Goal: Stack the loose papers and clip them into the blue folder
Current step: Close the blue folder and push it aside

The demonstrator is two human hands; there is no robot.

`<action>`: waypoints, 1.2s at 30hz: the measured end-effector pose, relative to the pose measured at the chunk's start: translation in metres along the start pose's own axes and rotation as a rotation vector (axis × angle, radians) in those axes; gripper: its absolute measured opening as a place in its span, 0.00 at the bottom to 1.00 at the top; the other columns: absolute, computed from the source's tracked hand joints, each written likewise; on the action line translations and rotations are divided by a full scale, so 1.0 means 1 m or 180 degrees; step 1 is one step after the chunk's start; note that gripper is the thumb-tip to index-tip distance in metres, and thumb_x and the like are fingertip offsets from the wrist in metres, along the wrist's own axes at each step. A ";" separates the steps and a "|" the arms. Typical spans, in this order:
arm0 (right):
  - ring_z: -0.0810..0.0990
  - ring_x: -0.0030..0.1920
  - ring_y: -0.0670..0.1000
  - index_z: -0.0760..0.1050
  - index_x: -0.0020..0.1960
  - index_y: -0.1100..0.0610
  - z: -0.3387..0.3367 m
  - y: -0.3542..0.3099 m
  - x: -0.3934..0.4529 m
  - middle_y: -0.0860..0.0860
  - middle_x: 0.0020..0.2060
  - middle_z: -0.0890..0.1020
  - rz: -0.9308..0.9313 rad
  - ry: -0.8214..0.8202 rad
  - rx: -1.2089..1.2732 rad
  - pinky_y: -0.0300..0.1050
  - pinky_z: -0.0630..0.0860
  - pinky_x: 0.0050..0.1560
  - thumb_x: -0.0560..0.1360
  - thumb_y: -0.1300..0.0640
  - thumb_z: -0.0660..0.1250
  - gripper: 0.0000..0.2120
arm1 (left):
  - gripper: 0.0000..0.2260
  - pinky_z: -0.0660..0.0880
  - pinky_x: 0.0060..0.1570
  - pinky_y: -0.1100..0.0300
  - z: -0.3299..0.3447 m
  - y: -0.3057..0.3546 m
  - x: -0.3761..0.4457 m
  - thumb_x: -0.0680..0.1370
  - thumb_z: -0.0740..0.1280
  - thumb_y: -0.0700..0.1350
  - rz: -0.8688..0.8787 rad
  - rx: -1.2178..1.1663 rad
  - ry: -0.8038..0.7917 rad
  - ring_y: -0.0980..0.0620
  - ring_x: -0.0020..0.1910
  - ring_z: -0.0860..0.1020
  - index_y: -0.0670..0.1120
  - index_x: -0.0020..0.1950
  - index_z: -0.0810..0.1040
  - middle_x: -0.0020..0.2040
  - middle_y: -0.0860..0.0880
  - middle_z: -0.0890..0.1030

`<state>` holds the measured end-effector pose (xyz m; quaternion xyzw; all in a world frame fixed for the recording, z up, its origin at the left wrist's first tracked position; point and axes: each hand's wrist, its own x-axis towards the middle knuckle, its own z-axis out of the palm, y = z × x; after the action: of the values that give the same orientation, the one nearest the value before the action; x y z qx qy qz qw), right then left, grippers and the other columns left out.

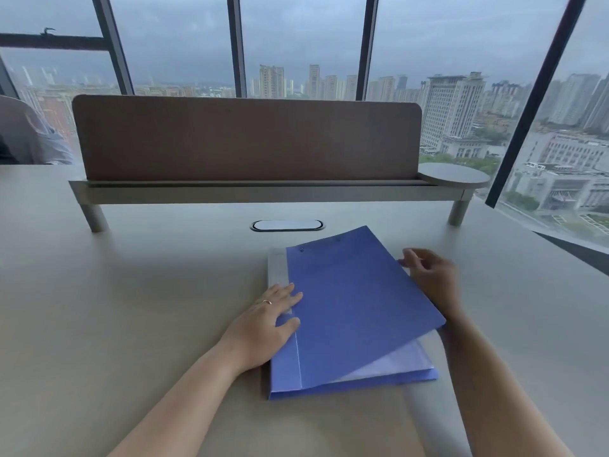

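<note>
A blue folder (352,311) lies on the pale desk in front of me, its spine on the left. The front cover is lifted on the right side, partly raised above the rest. White papers (392,362) show in the gap beneath the cover near the lower right. My left hand (267,328), wearing a ring, lies flat with fingers spread on the folder's spine edge. My right hand (431,278) holds the cover's right edge, fingers curled around it. A pale strip (276,268) shows beside the folder at its upper left.
A brown desk divider (247,140) on a raised shelf (263,191) with two legs stands behind the folder. An oval cable grommet (286,225) sits in the desk (115,308) just beyond the folder. A round side shelf (453,175) is at the right. Windows lie behind.
</note>
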<state>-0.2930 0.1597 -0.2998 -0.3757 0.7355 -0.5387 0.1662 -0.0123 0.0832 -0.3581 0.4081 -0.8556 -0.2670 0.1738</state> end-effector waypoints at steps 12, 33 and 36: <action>0.49 0.81 0.53 0.56 0.80 0.50 0.098 -0.031 -0.080 0.51 0.82 0.51 -0.0942 -0.1776 -0.2348 0.55 0.51 0.78 0.83 0.41 0.49 0.28 | 0.24 0.51 0.74 0.60 0.002 0.000 -0.002 0.79 0.61 0.53 -0.0190 0.0072 0.0344 0.62 0.78 0.46 0.58 0.75 0.66 0.80 0.58 0.54; 0.47 0.80 0.42 0.53 0.79 0.37 -0.079 0.096 0.072 0.39 0.80 0.51 -0.0459 -0.1225 -0.2766 0.51 0.42 0.79 0.77 0.28 0.46 0.33 | 0.20 0.66 0.66 0.56 0.129 0.159 0.150 0.78 0.59 0.60 0.0277 0.0296 -0.0039 0.51 0.70 0.66 0.61 0.69 0.70 0.73 0.51 0.62; 0.49 0.80 0.41 0.55 0.79 0.36 -0.116 0.117 0.113 0.38 0.80 0.53 -0.0385 -0.1133 -0.2795 0.49 0.43 0.79 0.78 0.30 0.47 0.30 | 0.18 0.65 0.67 0.54 0.160 0.193 0.194 0.79 0.57 0.59 0.0407 0.0361 -0.0054 0.49 0.70 0.64 0.60 0.67 0.71 0.70 0.49 0.63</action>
<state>-0.4866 0.1707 -0.3467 -0.5389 0.8305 -0.1131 0.0835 -0.3295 0.0818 -0.3547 0.3595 -0.8951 -0.2099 0.1598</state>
